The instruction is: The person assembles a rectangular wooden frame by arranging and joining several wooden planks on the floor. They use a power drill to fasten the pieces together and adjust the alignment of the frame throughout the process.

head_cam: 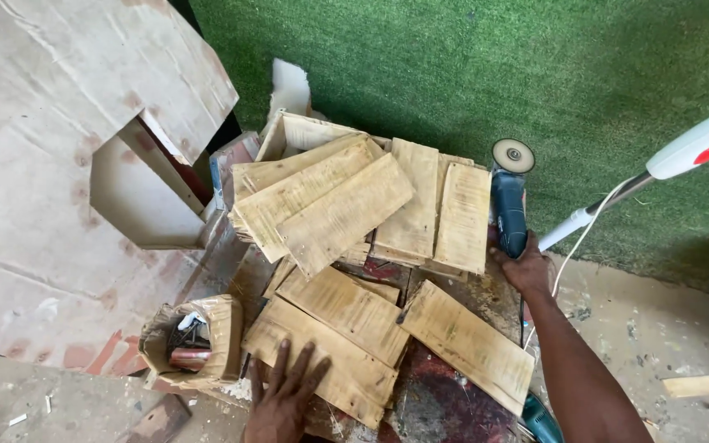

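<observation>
My right hand (527, 267) is wrapped around the rear of the blue angle grinder (509, 205), which lies at the right edge of the plank pile (354, 271), sanding disc (513, 155) facing up at its far end. My left hand (282, 394) presses flat, fingers spread, on the nearest plank (322, 361) (pale, rough-sawn). Green artificial turf (494, 66) lies beyond the pile; a torn cardboard box of screws (193, 340) sits left of it.
</observation>
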